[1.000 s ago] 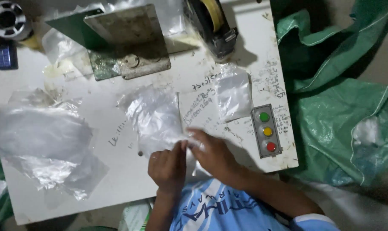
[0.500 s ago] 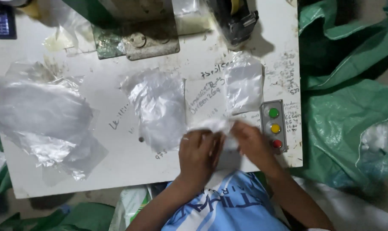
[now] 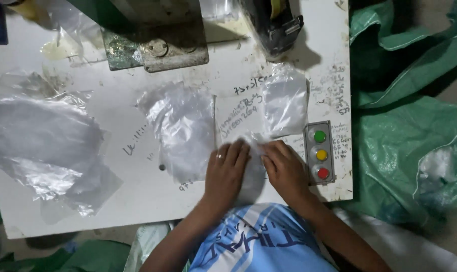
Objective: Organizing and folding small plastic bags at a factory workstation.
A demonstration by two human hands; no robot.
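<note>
left hand flat, fingers together | right hand flat | both pinning small clear bag between fingertips, smoothing it | button box just beside right fingers

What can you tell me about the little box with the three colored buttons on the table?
The button box is a small grey upright rectangle, plastic or metal by its look. It carries three round buttons in a column: green on top, yellow in the middle, red at the bottom. It lies flat near the right edge of the white table, among handwritten scribbles. The right hand rests just beside it on a clear plastic bag; whether the hand touches the box is unclear.
</note>
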